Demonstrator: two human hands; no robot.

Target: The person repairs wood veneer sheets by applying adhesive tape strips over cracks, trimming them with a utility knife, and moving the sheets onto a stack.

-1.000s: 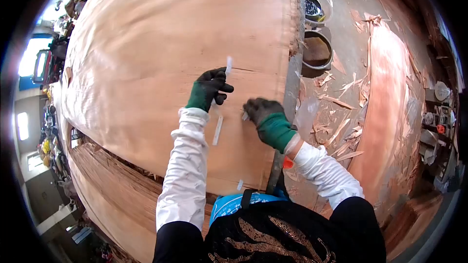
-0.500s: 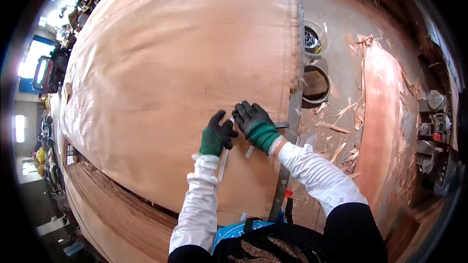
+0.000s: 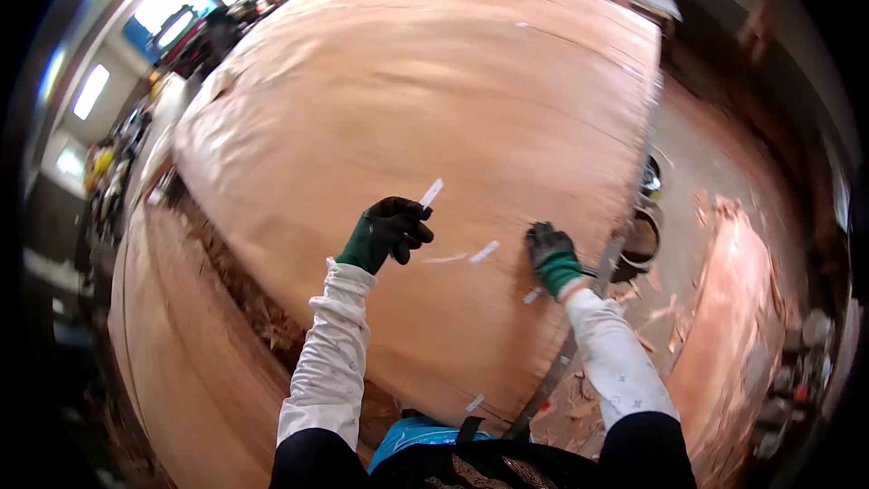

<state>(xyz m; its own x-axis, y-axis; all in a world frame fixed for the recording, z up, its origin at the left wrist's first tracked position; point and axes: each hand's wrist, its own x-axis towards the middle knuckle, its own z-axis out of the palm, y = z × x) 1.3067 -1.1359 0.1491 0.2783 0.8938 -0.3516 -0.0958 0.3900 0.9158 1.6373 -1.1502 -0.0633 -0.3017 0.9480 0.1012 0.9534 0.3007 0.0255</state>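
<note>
My left hand (image 3: 391,234), in a black and green work glove, pinches a short strip of white tape (image 3: 433,192) above a large, thin wood veneer sheet (image 3: 389,127). The strip's free end sticks up past the fingertips. My right hand (image 3: 550,252), gloved alike, rests on the sheet near its right edge, its fingers stretched out and down on the wood. Between the hands, another white tape strip (image 3: 484,252) lies on the veneer. A further piece of tape (image 3: 532,295) is just below the right hand. Beside the right wrist, a small dark bar (image 3: 590,272) is partly hidden.
A metal strip (image 3: 552,371) runs along the sheet's right edge. Beyond it, a round bucket (image 3: 641,240) stands on a floor littered with wood scraps, near a long reddish veneer piece (image 3: 724,308). More veneer (image 3: 181,317) is stacked at the lower left.
My left hand has moved left, away from the right hand, and now holds up a tape strip. The right hand is flat on the sheet farther right. The view has turned.
</note>
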